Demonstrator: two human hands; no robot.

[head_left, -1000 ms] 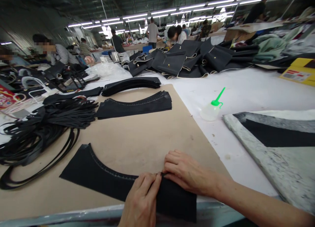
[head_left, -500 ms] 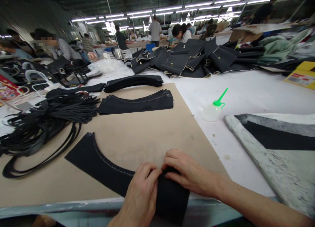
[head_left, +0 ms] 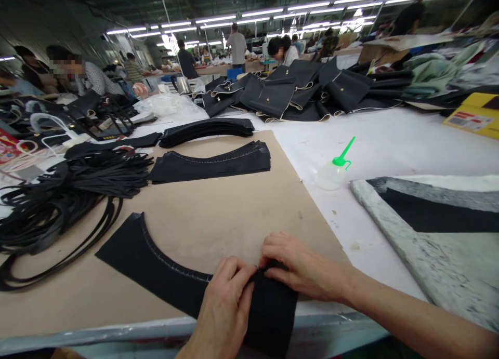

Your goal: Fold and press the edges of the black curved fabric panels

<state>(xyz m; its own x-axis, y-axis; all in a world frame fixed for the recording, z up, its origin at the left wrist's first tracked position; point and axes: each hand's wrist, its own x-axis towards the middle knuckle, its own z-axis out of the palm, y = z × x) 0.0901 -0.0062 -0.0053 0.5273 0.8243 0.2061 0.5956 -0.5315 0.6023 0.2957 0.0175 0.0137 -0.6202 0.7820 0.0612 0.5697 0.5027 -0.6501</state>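
A curved black fabric piece (head_left: 163,270) lies on the brown board (head_left: 218,213), its right end hanging over the table's front edge. White stitch-like marks run along its inner curve. My left hand (head_left: 226,302) pinches that curved edge near the right part of the piece. Close beside it, my right hand (head_left: 290,263) grips the same edge, thumb and fingers pressed together on the cloth. The two sets of fingertips almost meet, and what lies right under them is hidden. Farther back on the board rests a stack of similar black pieces (head_left: 212,164).
Black straps (head_left: 78,193) are heaped at the left. A clear bottle with a green spout (head_left: 329,174) stands right of the board. A padded grey slab (head_left: 448,270) carries another black piece. Black panels (head_left: 273,94) pile up at the back, with people working beyond.
The view has shifted slightly. Both hands stay on the curved edge, and my right fingers have moved only a little on the cloth.
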